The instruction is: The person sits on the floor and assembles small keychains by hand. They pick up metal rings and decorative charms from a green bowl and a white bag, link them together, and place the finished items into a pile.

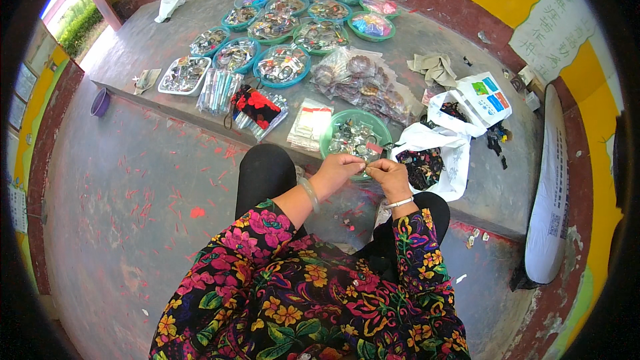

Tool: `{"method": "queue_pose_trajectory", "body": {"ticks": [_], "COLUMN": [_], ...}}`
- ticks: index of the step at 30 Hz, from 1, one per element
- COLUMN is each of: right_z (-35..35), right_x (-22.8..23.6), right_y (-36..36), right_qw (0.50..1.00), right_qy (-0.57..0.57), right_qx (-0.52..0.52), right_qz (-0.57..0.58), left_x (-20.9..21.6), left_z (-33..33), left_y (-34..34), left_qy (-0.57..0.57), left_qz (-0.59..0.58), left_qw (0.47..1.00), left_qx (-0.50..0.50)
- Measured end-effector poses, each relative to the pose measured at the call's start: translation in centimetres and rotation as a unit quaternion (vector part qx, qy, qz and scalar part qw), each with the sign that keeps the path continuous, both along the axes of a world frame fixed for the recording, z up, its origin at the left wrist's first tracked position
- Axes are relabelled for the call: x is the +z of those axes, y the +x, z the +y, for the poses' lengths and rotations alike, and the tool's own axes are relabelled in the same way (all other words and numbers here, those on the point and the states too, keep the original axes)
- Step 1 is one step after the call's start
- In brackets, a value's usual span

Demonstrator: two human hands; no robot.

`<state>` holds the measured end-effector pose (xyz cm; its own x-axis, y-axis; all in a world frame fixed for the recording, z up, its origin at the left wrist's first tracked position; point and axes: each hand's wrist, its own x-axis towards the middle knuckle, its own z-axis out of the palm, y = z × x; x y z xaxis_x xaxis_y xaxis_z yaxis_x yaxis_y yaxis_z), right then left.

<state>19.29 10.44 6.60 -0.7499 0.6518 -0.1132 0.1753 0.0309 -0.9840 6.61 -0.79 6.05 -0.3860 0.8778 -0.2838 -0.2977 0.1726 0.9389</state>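
Observation:
My left hand (339, 169) and my right hand (390, 178) meet fingertip to fingertip over the near rim of a green basket (326, 139). Both are closed in a pinch, and whatever lies between the fingers is too small to make out. Inside the basket are small items in clear packets (357, 135). Just right of my right hand, a white plastic bag (457, 170) gapes around a bundle of dark, multicoloured small pieces (421, 165). Left of the basket lies a stack of flat clear packets (311, 124).
Several round baskets (282, 83) of packeted items fill the raised ledge (193, 33). Clear bags of brown rings (363, 80) lie beyond my hands. A red-and-black pouch (259, 109) rests near the ledge's edge. A purple bowl (100, 103) sits on the floor, and a long white sack (548, 193) stands at right.

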Motion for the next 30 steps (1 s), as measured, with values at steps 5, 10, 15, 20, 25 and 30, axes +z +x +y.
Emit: {"method": "queue_pose_trajectory", "body": {"ticks": [5, 10, 15, 20, 25, 30], "right_z": [-0.1, 0.1, 0.0, 0.1, 0.0, 0.0], "right_x": [0.2, -0.3, 0.3, 1.3, 1.8, 1.7], "right_y": [0.0, -0.1, 0.0, 0.2, 0.3, 0.4], "right_qw": [1.000, 0.999, 0.990, 0.985, 0.977, 0.975], "right_qy": [-0.006, -0.038, -0.135, -0.167, -0.197, -0.200], "right_qx": [-0.001, 0.001, 0.021, 0.039, 0.064, 0.070], "right_qz": [-0.011, 0.015, 0.031, 0.033, 0.057, 0.062], "left_x": [0.3, 0.4, 1.2, 1.3, 1.8, 2.1], "left_z": [0.0, 0.0, -0.3, -0.5, -0.6, -0.8], "left_y": [0.2, 0.1, 0.0, -0.5, -0.6, -0.8], "left_qy": [-0.023, -0.018, 0.004, 0.026, 0.074, 0.068], "left_qz": [0.019, 0.022, -0.057, -0.125, -0.204, -0.219], "left_qw": [1.000, 0.999, 0.997, 0.990, 0.975, 0.972], "left_qx": [0.006, 0.026, 0.048, 0.054, 0.048, 0.041]}}
